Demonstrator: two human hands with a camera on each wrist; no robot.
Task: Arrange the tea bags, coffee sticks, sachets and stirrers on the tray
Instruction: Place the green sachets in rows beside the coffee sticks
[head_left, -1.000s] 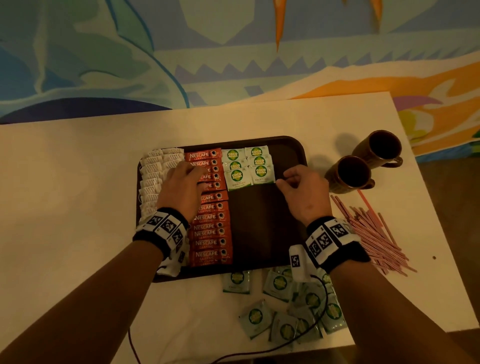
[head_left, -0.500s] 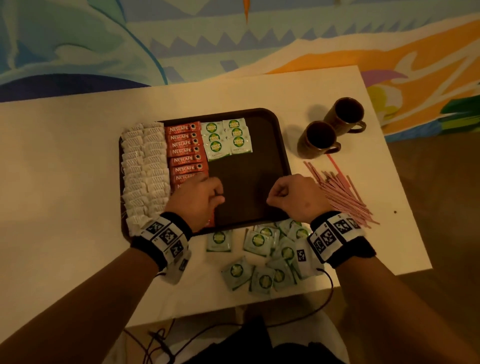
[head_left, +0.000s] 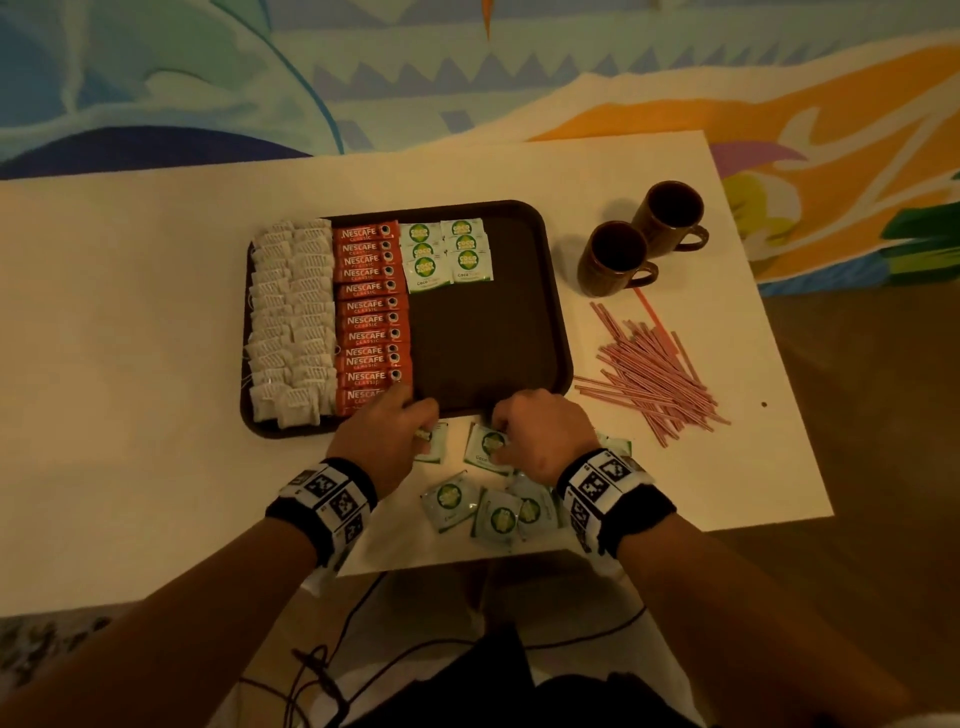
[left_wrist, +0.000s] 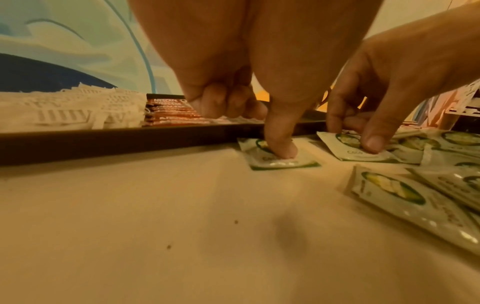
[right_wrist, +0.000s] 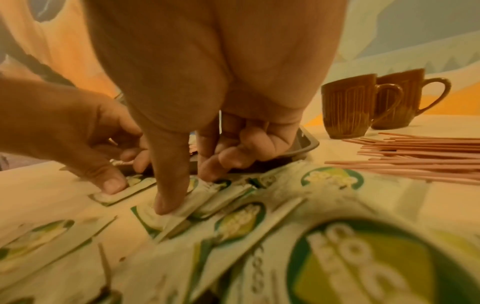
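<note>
The tray (head_left: 550, 291) holds tea bags (head_left: 291, 317) at 9 o'clock, coffee sticks (head_left: 371, 317) beside them and six sachets (head_left: 449, 254) at 12. Loose sachets (head_left: 493, 512) lie on the table at 6, stirrers (head_left: 654, 364) at 3. The left hand (head_left: 387, 436) pinches one sachet (left_wrist: 280, 158), thumb on top. The right hand (head_left: 543, 434) pinches another (left_wrist: 355, 152); its fingertip contact looks blurred.
</note>
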